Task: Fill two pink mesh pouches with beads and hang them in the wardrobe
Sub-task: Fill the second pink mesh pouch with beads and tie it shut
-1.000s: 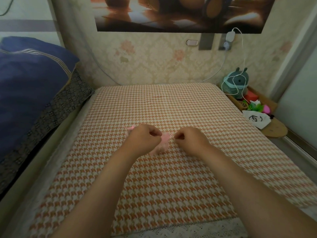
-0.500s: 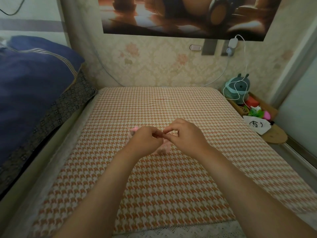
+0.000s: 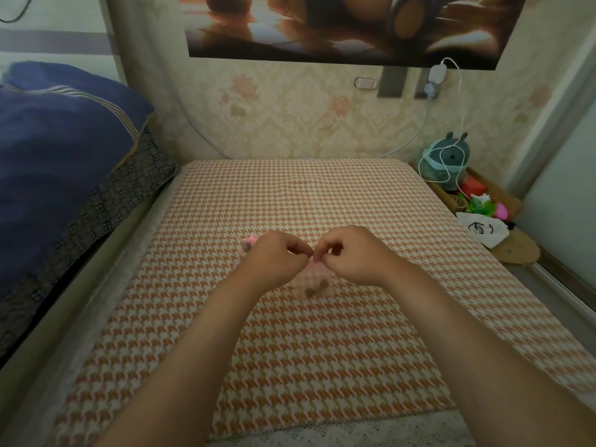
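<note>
A pink mesh pouch (image 3: 314, 283) with dark beads showing through it hangs just over the houndstooth mattress (image 3: 322, 350). My left hand (image 3: 274, 258) and my right hand (image 3: 351, 254) meet at its top, and each pinches the pouch's mouth or drawstring with curled fingers. A second pink pouch (image 3: 246, 246) lies on the mattress behind my left hand, mostly hidden by it. The pouch in my hands is blurred, so its string cannot be made out.
A dark blue quilt (image 3: 58, 150) is piled on the left. A wooden shelf (image 3: 483, 204) at the right holds a teal plush toy (image 3: 446, 159), a white cable, small toys and a white pouch (image 3: 483, 230). A pale panel (image 3: 561, 204) stands at the far right.
My right hand moved left from apart to meet my left hand at the pouch's top. The pouch now shows lower between the wrists. The view tilted up slightly.
</note>
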`<act>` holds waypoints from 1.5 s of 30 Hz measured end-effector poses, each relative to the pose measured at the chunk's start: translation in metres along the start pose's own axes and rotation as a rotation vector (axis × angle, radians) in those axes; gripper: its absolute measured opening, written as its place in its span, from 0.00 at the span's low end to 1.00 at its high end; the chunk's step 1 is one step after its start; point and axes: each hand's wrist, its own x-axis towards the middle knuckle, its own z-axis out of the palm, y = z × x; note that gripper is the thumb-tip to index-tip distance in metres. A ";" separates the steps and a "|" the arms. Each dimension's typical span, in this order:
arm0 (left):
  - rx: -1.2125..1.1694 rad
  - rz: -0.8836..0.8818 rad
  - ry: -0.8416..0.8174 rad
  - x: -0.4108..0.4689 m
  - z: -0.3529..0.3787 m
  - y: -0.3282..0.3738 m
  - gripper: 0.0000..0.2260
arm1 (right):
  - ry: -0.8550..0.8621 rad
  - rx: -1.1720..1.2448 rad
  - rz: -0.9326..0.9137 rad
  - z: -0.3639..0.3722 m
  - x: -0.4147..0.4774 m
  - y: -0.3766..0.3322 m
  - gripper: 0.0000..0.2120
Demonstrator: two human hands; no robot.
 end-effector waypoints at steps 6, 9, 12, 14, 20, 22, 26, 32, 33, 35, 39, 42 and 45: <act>0.011 -0.001 -0.008 0.000 0.004 -0.001 0.05 | 0.203 0.033 0.120 0.003 0.005 0.030 0.16; 0.026 0.015 -0.018 0.001 0.004 -0.001 0.06 | 0.156 -0.156 0.106 0.013 0.011 0.041 0.14; 0.041 0.025 -0.029 0.002 0.002 -0.003 0.08 | 0.076 -0.314 0.045 0.027 0.016 0.045 0.14; 0.036 0.030 -0.028 0.002 0.001 -0.004 0.09 | 0.043 -0.378 0.020 0.033 0.019 0.048 0.12; 0.026 0.052 -0.049 0.001 0.002 -0.005 0.09 | 0.070 -0.286 0.060 0.037 0.022 0.058 0.11; 0.033 0.049 -0.052 0.001 0.002 -0.005 0.08 | 0.150 -0.123 0.074 0.029 0.019 0.052 0.12; 0.016 0.042 -0.041 0.002 0.004 -0.007 0.08 | 0.341 0.215 0.084 0.007 0.013 0.020 0.12; -0.017 0.025 -0.054 0.000 0.006 -0.008 0.08 | 0.214 0.128 -0.013 0.013 0.000 -0.012 0.08; -0.018 0.022 -0.060 0.000 0.005 -0.009 0.08 | 0.197 0.085 -0.004 0.015 -0.001 -0.011 0.07; -0.012 0.020 -0.059 -0.002 0.005 -0.011 0.07 | 0.177 0.061 0.014 0.016 -0.004 -0.010 0.08; -0.024 0.016 -0.042 -0.004 0.005 -0.013 0.08 | 0.177 0.059 0.008 0.010 -0.008 -0.012 0.07; -0.037 0.015 -0.050 -0.002 0.005 -0.013 0.09 | 0.188 -0.019 -0.018 0.010 -0.008 -0.011 0.03; -0.029 0.019 -0.048 -0.003 0.005 -0.013 0.09 | 0.114 -0.127 0.004 0.009 -0.006 -0.009 0.04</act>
